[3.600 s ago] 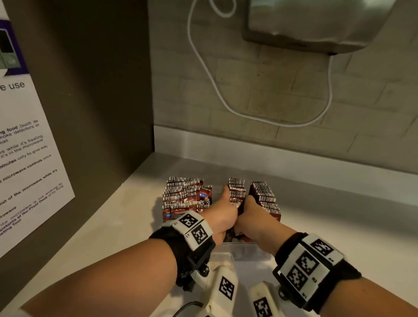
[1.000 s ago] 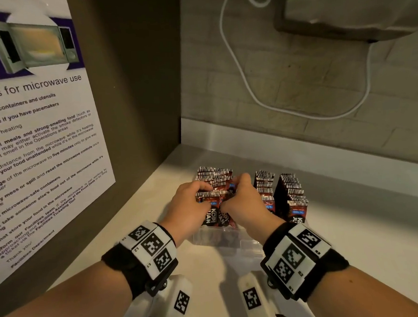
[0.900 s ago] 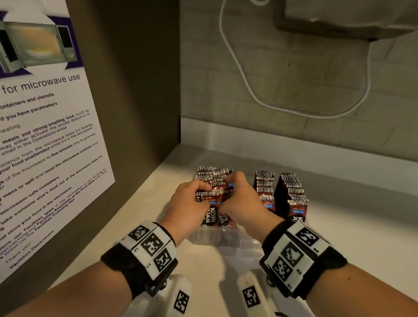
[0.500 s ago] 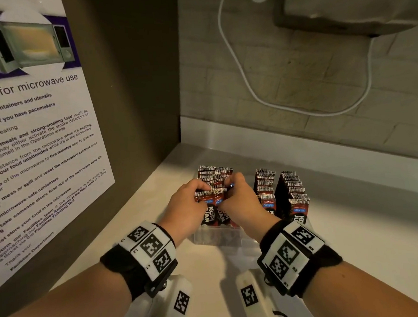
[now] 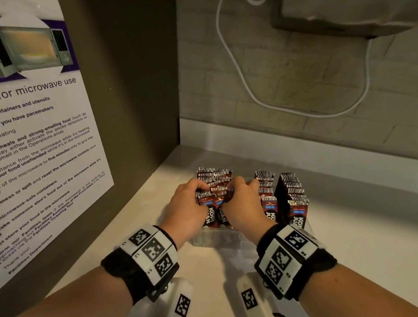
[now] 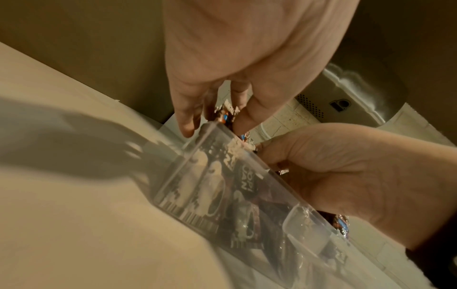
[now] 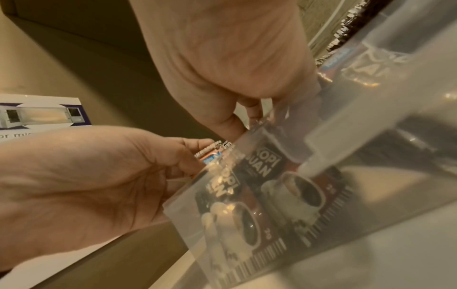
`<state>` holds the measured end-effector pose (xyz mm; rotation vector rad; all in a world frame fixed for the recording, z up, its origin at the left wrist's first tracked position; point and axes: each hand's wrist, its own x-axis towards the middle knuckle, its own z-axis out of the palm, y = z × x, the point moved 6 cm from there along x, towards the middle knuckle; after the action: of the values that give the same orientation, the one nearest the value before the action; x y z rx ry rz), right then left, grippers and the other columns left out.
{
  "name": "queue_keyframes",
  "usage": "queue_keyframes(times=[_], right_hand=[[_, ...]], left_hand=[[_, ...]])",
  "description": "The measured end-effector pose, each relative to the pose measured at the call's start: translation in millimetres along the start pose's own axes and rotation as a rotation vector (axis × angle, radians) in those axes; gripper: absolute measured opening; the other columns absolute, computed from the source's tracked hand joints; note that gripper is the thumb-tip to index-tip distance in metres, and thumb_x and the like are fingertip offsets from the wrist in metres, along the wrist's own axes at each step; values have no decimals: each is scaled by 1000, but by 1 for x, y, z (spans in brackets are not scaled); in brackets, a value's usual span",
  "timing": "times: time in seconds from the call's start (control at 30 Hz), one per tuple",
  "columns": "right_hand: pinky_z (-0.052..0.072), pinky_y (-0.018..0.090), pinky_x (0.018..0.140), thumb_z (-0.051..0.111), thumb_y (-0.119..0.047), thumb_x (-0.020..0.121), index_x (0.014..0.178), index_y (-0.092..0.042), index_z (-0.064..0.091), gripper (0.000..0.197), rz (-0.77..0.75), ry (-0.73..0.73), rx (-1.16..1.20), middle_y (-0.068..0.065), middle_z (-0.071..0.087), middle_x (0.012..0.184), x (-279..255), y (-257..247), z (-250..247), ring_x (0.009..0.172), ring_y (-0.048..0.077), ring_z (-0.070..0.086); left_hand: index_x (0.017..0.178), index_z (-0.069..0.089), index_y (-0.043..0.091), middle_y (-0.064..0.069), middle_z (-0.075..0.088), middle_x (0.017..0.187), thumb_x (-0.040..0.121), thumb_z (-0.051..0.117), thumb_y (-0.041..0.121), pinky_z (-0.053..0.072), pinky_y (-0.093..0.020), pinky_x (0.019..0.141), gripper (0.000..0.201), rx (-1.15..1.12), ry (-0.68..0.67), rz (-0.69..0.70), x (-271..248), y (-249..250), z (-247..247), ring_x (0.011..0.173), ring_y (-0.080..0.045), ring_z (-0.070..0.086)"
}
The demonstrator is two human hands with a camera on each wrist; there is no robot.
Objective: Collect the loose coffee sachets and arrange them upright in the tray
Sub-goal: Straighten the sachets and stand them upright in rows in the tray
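Observation:
A clear plastic tray (image 5: 217, 238) sits on the pale counter and holds dark red coffee sachets standing in three rows. My left hand (image 5: 196, 196) and right hand (image 5: 235, 189) both curl over the front sachets of the left row (image 5: 215, 177) and squeeze them between them. The middle row (image 5: 267, 196) and right row (image 5: 293, 197) stand upright, untouched. In the left wrist view my left hand (image 6: 217, 117) pinches sachet tops above the tray wall (image 6: 222, 185). In the right wrist view my right hand (image 7: 247, 125) grips at the tray rim (image 7: 272, 195), facing the left hand (image 7: 86, 185).
A dark side panel with a microwave poster (image 5: 29, 146) stands close on the left. A tiled wall (image 5: 297, 90) with a white cable (image 5: 247, 81) and a steel appliance (image 5: 353, 4) rises behind. Bare counter (image 5: 369, 233) stretches to the right of the tray.
3.6 s ago both hands were at the middle row; they now grip the left row. Over the last second they only shifted slightly on those sachets.

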<state>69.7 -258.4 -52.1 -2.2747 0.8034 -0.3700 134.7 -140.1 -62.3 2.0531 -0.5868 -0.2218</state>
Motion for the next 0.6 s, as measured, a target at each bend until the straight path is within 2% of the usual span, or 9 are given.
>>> queue_keyframes(times=[0.13, 0.23, 0.3, 0.43, 0.53, 0.6], right_hand=[[42, 41, 101, 64, -11, 84, 118, -14, 50, 36, 1, 10, 19, 12, 34, 125, 0, 0, 1, 105, 30, 47], [41, 33, 96, 65, -14, 85, 118, -16, 50, 36, -4, 6, 30, 12, 37, 124, 1, 1, 2, 94, 22, 42], [39, 29, 90, 64, -12, 85, 118, -16, 49, 37, -14, 5, 36, 12, 38, 123, 2, 2, 1, 88, 18, 37], [43, 30, 87, 63, -5, 83, 115, -16, 48, 38, -19, 0, 55, 14, 39, 120, 4, 3, 2, 86, 17, 34], [44, 35, 89, 62, -5, 81, 116, -18, 47, 40, 4, -7, 44, 16, 45, 118, 7, 6, 3, 97, 25, 42], [46, 38, 89, 64, -7, 81, 113, -18, 46, 39, 14, -14, 38, 14, 47, 115, 8, 7, 5, 103, 29, 47]], left_hand=[[109, 49, 35, -2, 53, 120, 79, 58, -6, 57, -40, 77, 52, -14, 3, -16, 1, -2, -2, 92, -24, 64], [113, 49, 34, -1, 50, 121, 79, 60, -4, 56, -36, 76, 52, 2, 6, -15, 2, -1, -5, 91, -23, 63], [115, 49, 33, 0, 46, 121, 79, 63, 1, 54, -35, 83, 50, 41, -6, -8, 3, 3, -6, 96, -21, 59], [113, 56, 32, 3, 39, 125, 84, 66, 21, 45, -24, 87, 33, 96, -19, 41, 9, 21, -10, 99, -14, 52], [111, 64, 31, -1, 39, 136, 89, 61, 29, 40, -35, 104, 23, 243, -20, 68, 20, 35, -15, 120, -20, 46], [110, 68, 30, -2, 39, 140, 90, 61, 29, 32, -34, 109, 22, 383, -38, 95, 25, 43, -16, 127, -23, 41]])
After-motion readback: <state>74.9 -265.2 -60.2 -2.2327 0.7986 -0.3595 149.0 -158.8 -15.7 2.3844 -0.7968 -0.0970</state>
